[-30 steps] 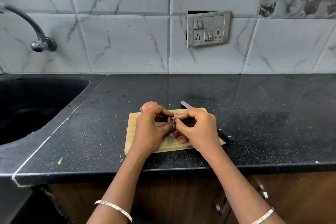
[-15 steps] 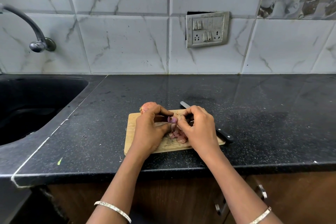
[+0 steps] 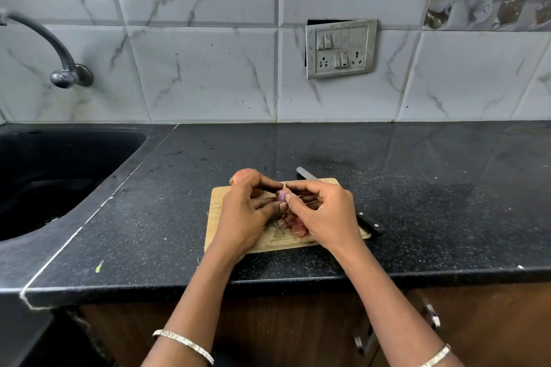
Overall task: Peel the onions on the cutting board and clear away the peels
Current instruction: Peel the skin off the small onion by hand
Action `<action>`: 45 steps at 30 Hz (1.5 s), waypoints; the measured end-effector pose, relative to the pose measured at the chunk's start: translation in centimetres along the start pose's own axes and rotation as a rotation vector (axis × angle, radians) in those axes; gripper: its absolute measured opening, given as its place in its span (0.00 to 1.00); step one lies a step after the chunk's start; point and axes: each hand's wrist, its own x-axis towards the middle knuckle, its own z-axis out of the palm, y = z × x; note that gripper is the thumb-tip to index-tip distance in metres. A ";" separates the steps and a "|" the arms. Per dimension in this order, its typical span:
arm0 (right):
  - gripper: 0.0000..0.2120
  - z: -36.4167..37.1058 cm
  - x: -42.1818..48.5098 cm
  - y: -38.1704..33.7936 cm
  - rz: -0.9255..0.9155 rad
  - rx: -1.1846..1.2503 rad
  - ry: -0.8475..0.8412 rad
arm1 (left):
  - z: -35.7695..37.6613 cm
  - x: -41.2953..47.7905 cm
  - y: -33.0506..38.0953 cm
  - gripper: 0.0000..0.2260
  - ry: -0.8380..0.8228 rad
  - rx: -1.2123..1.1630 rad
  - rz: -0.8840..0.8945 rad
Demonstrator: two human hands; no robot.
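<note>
A small purple onion [image 3: 280,195] is held just above the wooden cutting board [image 3: 217,205]. My left hand [image 3: 245,214] grips it from the left, and my right hand [image 3: 323,214] pinches at its skin with thumb and forefinger. A heap of reddish peels [image 3: 293,225] lies on the board under my hands. An unpeeled pinkish onion [image 3: 242,176] sits at the board's far left corner, partly hidden by my left hand.
A black-handled knife [image 3: 369,222] lies slanted along the board's right side, its blade tip past the far edge. A black sink [image 3: 44,176] with a tap [image 3: 64,76] lies to the left. The counter's front edge is close below the board.
My right hand's fingers have shifted slightly on the small onion, working at its skin. Both hands stay over the board; the camera view moved a little.
</note>
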 end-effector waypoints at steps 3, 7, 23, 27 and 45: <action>0.07 -0.1 0.0 0.2 -0.004 0.014 0.005 | 0.0 0.1 -0.2 0.12 -0.010 0.010 -0.006; 0.08 -0.2 0.0 0.4 -0.010 0.003 0.018 | 0.0 0.2 -0.2 0.13 -0.016 0.024 0.002; 0.07 -0.2 -0.1 0.6 -0.040 -0.031 0.028 | 0.2 0.0 0.1 0.15 -0.018 0.034 0.014; 0.10 -0.1 0.0 0.6 -0.008 0.032 0.042 | 0.0 0.0 0.1 0.13 0.013 0.067 0.049; 0.08 -0.1 0.2 0.8 -0.024 -0.024 0.056 | 0.2 0.0 0.3 0.15 -0.016 0.083 0.060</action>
